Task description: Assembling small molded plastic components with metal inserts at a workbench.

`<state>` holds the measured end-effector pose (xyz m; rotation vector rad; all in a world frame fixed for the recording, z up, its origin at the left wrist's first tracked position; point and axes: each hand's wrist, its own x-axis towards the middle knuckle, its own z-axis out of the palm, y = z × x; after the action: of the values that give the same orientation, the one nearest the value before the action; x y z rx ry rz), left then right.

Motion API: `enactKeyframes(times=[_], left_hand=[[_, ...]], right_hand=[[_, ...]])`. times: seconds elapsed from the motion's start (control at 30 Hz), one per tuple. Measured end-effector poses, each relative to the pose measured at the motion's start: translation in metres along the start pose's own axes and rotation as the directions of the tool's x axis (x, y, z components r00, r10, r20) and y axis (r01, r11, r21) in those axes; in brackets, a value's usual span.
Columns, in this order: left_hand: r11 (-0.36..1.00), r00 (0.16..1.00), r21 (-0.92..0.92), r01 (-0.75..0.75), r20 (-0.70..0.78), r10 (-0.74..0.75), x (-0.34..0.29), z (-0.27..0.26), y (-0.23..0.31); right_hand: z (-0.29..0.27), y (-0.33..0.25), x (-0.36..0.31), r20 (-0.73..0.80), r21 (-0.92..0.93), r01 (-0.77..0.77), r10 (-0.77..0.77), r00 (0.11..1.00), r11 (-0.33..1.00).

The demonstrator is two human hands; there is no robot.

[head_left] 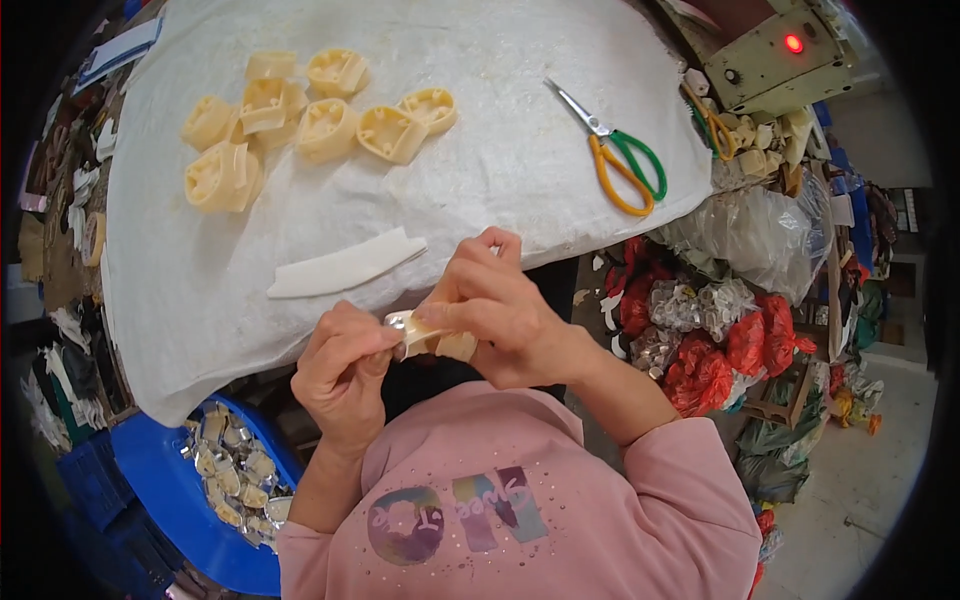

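Note:
In front of my chest, past the table's near edge, both hands meet at a cream plastic piece (455, 346) with a shiny silvery part at its left end. My right hand (505, 310) is closed around it from above and the right, thumb along its top. Thumb and fingertips of my left hand (340, 368) pinch its silvery left end; the exact contact is partly hidden by the fingers. Just beyond the hands lies a curved white strip (345, 264) on the white table cover (500, 130). Several similar hollow cream plastic pieces (326, 130) sit in a cluster at the far left.
Scissors (612, 150) with one green and one orange handle lie at the far right of the table. A blue tub (150, 460) of silvery and cream pieces stands at lower left. Red and clear bags (700, 350) fill the floor at right, below a metal box (780, 60) with a red light.

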<state>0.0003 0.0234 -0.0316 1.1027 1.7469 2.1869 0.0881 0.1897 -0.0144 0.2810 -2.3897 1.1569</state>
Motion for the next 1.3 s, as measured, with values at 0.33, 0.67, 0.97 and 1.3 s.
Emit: enactKeyframes(times=[0.33, 0.67, 0.97, 1.3], left_hand=[[0.990, 0.992, 0.099, 0.098, 0.075, -0.105, 0.002, 0.005, 0.004], [0.909, 0.979, 0.377, -0.178, 0.158, 0.127, 0.004, 0.007, 0.001], [0.938, 0.988, 0.316, -0.142, 0.108, 0.113, 0.002, 0.007, 0.009], [0.827, 0.965, 0.509, -0.239, 0.031, 0.259, 0.007, -0.017, 0.000]], right_hand=[[0.003, 0.005, -0.007, 0.035, 0.025, -0.042, 0.042, 0.999, 0.999], [-0.004, 0.003, -0.002, 0.262, -0.030, -0.024, 0.031, 0.965, 0.999], [-0.009, 0.000, 0.004, 0.116, -0.111, 0.034, -0.021, 0.993, 0.993], [-0.017, -0.023, 0.020, 0.158, -0.251, 0.058, -0.018, 0.987, 0.966]])
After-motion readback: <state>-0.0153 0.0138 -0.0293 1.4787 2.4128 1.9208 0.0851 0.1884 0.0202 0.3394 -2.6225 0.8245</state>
